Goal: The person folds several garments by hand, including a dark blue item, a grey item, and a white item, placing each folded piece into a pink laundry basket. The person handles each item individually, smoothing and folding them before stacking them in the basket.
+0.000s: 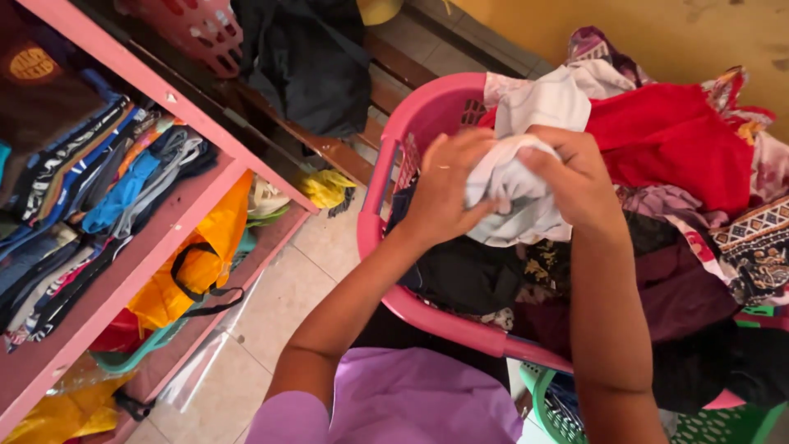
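My left hand [444, 187] and my right hand [575, 177] both grip a bunched white cloth [518, 193], holding it above a pink laundry basket [427, 115]. The basket is piled with clothes: a red garment [674, 136] at the far side, dark and patterned pieces [682, 271] below my right forearm, and a black garment [468, 275] under my left wrist. A second white piece [546, 99] lies on the pile just beyond my fingers. My purple sleeves [411, 403] show at the bottom.
A pink shelf unit [156, 238] stands at the left with folded clothes [90, 173], an orange bag [205, 255] and a yellow cloth [325, 187]. A green basket [575, 415] sits under the pink one. A dark garment [308, 57] hangs over a wooden bench. The floor is tiled.
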